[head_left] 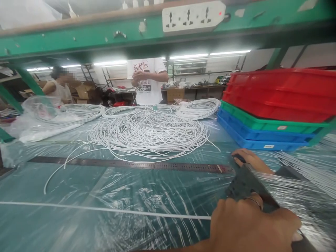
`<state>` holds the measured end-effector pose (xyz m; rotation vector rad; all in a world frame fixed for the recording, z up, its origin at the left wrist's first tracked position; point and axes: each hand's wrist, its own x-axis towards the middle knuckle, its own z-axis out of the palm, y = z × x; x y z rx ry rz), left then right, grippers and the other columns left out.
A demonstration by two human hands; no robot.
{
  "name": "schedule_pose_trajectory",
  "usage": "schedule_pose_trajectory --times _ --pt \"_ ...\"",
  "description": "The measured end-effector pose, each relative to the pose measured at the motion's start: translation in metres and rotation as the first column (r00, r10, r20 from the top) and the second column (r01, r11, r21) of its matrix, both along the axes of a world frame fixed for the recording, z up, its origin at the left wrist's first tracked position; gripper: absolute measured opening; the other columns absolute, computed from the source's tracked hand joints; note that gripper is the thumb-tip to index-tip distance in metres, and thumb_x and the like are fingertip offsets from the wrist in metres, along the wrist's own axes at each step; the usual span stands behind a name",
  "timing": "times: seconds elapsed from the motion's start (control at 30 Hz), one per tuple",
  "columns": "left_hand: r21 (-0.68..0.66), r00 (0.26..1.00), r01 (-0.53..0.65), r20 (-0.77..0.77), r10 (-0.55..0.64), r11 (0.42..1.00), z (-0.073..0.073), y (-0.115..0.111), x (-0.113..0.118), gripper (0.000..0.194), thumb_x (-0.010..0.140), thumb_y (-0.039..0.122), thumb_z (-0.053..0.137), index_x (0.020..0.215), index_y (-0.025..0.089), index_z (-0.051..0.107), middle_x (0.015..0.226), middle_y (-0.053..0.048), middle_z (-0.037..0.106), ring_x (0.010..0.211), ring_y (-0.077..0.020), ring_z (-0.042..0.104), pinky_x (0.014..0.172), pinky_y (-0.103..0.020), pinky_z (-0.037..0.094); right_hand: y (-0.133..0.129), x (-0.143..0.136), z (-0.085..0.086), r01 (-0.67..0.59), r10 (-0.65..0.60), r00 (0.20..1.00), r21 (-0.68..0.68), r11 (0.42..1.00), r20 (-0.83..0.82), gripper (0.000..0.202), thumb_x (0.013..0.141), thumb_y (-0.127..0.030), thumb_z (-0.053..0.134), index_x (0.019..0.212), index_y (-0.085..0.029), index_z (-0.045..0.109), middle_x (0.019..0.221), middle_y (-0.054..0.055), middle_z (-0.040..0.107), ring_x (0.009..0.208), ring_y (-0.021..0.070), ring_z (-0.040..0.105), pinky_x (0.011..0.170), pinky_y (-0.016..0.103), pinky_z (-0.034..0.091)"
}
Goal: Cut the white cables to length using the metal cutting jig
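Observation:
My left hand [252, 225] reaches in from the bottom, with a ring on one finger. It is closed around a white cable [126, 211] that runs straight out to the left edge. Just beyond it, my right hand [253, 161] is closed around a black handle [239, 158]. Between my hands stands a dark, worn metal tool [245, 183]; its exact kind is unclear, and my left fingers partly cover it. A steel ruler [157, 166] lies flat on the table, its right end near my right hand.
A large tangle of white cable [149, 134] lies behind the ruler, with coils further back. Stacked red, green and blue crates [273, 96] stand at right. A green beam with a power strip [193, 17] crosses overhead. Two people are beyond the table. Clear plastic film covers the tabletop [86, 224].

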<state>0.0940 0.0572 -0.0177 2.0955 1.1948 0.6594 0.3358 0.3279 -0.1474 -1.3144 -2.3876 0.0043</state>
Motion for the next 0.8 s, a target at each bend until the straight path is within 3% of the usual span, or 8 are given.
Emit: schedule_pose_trajectory --times 0.27,0.47,0.63,0.8 --pt "-0.058 0.998 0.001 -0.070 -0.005 0.998 0.003 0.006 -0.001 0.020 0.086 0.043 0.057 0.097 0.032 0.069 0.086 -0.001 0.055 0.054 -0.0112 0.023 0.059 -0.029 0.023 0.009 0.003 -0.008 -0.032 0.032 0.999 0.056 0.998 -0.004 0.039 0.095 -0.042 0.039 0.107 -0.019 0.067 0.114 0.016 0.069 0.108 0.0295 0.066 0.097 0.043 0.054" --pt "-0.051 0.997 -0.044 -0.062 0.040 0.998 0.007 0.003 -0.001 0.017 0.085 0.039 0.059 0.097 0.032 0.069 0.091 0.000 0.056 0.056 -0.0104 0.023 0.060 -0.029 0.025 0.006 0.002 -0.005 -0.055 0.055 0.998 0.053 0.997 -0.011 0.041 0.095 -0.045 0.039 0.108 -0.018 0.067 0.116 0.017 0.068 0.111 0.0315 0.065 0.099 0.047 0.054" --pt "-0.057 1.000 -0.011 -0.030 0.009 0.998 0.006 0.005 -0.003 0.026 0.070 0.036 0.072 0.095 0.031 0.067 0.088 0.002 0.054 0.056 -0.0089 0.023 0.060 -0.028 0.023 0.001 -0.001 -0.001 -0.033 0.033 0.999 0.022 0.999 -0.024 0.044 0.095 -0.047 0.037 0.108 -0.018 0.066 0.116 0.018 0.068 0.111 0.0329 0.065 0.100 0.050 0.053" --pt "-0.044 0.998 -0.037 -0.055 0.035 0.998 0.008 0.001 -0.004 0.025 0.072 0.039 0.074 0.096 0.032 0.069 0.089 0.001 0.056 0.056 -0.0097 0.028 0.060 -0.028 0.025 -0.004 -0.004 0.004 -0.031 0.031 0.999 0.011 0.999 -0.031 0.044 0.094 -0.047 0.036 0.108 -0.018 0.065 0.116 0.018 0.068 0.111 0.0331 0.064 0.099 0.050 0.053"
